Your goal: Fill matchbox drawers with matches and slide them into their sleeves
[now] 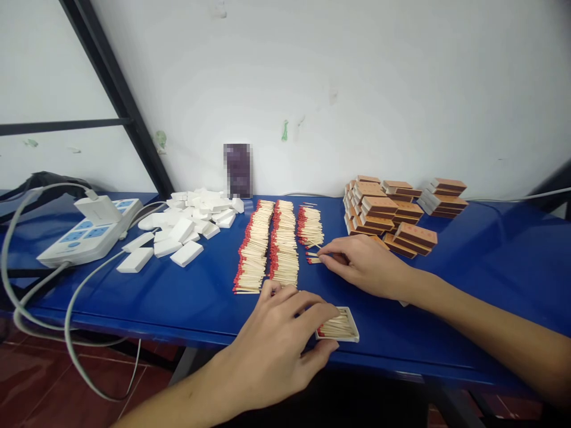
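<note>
A white matchbox tray filled with red-tipped matches lies near the table's front edge. The thumb and fingers of my left hand grip its left end from both sides, and the palm hides part of that end. Farther back, my right hand pinches a few loose matches between thumb and fingertips, just in front of a short row of matches. Two longer rows of matches, a left row and a middle row, stretch toward the wall, red heads facing left.
White empty-looking trays are heaped at the left back. Brown-topped matchboxes stand stacked at the right back. A power strip with looping white cables occupies the left end. A blurred dark rectangle leans against the wall.
</note>
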### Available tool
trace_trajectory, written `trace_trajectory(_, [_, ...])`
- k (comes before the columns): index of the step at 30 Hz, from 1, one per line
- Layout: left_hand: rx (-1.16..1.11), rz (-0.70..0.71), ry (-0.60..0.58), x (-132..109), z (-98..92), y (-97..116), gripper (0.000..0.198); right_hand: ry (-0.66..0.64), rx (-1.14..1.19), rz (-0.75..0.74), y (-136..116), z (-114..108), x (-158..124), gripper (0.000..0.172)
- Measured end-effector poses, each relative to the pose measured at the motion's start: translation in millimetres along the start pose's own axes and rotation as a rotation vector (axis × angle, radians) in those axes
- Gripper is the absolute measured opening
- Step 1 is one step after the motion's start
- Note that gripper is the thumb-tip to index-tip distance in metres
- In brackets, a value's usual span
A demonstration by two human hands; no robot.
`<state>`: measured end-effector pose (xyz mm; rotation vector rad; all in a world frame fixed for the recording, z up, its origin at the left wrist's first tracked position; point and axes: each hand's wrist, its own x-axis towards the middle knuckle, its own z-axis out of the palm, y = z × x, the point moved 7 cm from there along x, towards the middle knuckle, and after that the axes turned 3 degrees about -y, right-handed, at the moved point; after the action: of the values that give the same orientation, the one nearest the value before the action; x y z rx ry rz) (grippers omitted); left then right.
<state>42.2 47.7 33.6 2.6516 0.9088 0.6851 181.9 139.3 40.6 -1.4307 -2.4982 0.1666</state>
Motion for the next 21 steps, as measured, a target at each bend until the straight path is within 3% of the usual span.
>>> trace_trajectory(9, [-0.002, 0.009, 0.009, 0.3, 0.0, 2.0, 0.023, 0.124, -0.017, 0.062, 17.5, -4.4, 9.4, 0.024])
trace_trajectory(21, [0.000, 0.008, -0.005, -1.6, 1.1, 2.4, 0.021, 0.062, -0.027, 0.082, 18.3, 0.9, 25.8, 0.016])
